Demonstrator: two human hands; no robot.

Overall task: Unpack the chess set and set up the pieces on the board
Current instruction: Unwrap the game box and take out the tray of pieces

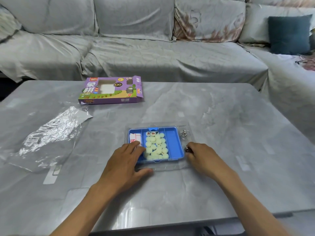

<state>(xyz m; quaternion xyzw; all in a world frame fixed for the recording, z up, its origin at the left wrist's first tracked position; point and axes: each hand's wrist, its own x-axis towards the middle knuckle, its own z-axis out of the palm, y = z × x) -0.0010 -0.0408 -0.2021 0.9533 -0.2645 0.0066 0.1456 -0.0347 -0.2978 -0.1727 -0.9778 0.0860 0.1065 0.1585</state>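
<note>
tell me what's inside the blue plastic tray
The blue plastic tray holds pale round game pieces heaped in its middle compartment and a folded white sheet with red print on the left. The right compartment looks bare. The left hand covers the near-left corner.

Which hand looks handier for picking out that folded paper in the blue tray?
The left hand, probably. Its fingers already lie over the tray's left compartment, touching the folded paper. The right hand is at the tray's opposite edge, pinching a small metal piece.
</note>
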